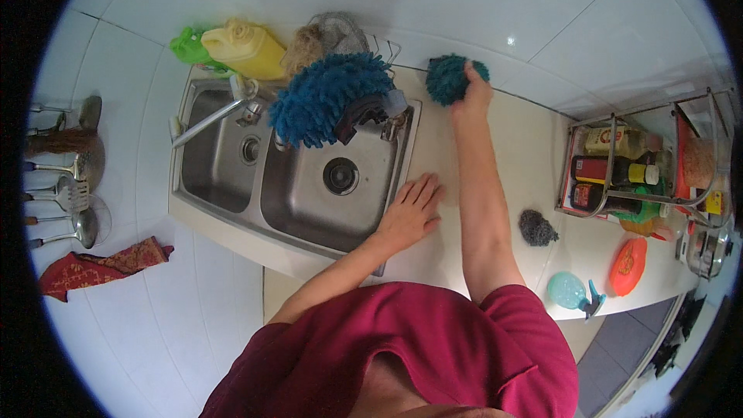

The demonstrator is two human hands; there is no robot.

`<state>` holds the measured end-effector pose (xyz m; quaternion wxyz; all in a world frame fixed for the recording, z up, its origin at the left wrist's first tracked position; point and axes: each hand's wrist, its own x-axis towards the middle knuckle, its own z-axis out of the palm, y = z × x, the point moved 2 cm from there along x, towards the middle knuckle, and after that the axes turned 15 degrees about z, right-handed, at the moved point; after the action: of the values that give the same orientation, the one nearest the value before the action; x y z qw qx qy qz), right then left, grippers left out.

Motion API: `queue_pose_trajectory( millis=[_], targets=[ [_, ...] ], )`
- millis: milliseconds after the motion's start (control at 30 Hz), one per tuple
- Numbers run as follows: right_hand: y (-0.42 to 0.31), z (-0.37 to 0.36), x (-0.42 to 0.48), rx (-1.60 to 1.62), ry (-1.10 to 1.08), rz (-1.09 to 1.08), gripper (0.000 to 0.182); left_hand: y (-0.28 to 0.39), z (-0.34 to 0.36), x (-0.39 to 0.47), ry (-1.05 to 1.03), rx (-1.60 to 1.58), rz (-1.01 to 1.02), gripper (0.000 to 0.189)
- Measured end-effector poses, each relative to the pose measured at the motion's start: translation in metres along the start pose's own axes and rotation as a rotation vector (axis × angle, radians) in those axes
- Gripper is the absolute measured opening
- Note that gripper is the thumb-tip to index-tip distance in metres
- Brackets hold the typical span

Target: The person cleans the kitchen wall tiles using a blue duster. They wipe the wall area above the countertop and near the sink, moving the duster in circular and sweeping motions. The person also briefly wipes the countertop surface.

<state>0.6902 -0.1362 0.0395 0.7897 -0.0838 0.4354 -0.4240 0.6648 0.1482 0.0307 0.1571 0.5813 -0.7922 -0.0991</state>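
Observation:
My right hand (475, 93) grips a teal chenille cleaning pad (444, 80) at the back of the pale countertop (430, 145), close to the tiled wall. The fingers are partly hidden by the pad, which appears to touch the counter. Beside the sink's right rim, my left hand (411, 209) lies palm down on the counter with its fingers spread and holds nothing. A larger blue chenille mop head or mitt (331, 98) is draped over the back of the double-bowl steel sink (307, 203), with a dark strap hanging from it.
Right of my arm lie a dark scouring pad (537, 227), a spray bottle (567, 290) and an orange dish (628, 267). A metal rack (609, 165) holds several bottles. Behind the sink stand a yellow jug (255, 52) and a green bottle (188, 46). The faucet (212, 122) crosses the left bowl.

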Motion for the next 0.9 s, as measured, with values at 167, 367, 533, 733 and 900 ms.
queue_pose_trajectory(
  millis=[167,367,533,733,900],
  targets=[
    [-0.096,-0.044,-0.065,-0.43,-0.093,-0.313,0.032,0.0,0.0,-0.005,0.014,-0.025,-0.027,0.073],
    [-0.071,-0.176,-0.021,-1.585,0.54,-1.069,0.046,-0.001,0.004,-0.003,-0.021,-0.017,-0.022,0.077],
    [0.035,-0.041,-0.006,-1.718,-0.002,-1.116,0.041,0.0,0.0,-0.003,-0.052,-0.039,-0.05,0.074],
    [0.103,0.037,0.024,-1.658,-0.583,-1.196,0.029,0.001,0.005,-0.003,-0.028,-0.036,-0.034,0.073],
    [0.033,0.027,0.025,-2.124,-0.747,-0.783,0.032,-0.002,0.006,-0.006,-0.021,-0.039,-0.053,0.075]
  ],
)
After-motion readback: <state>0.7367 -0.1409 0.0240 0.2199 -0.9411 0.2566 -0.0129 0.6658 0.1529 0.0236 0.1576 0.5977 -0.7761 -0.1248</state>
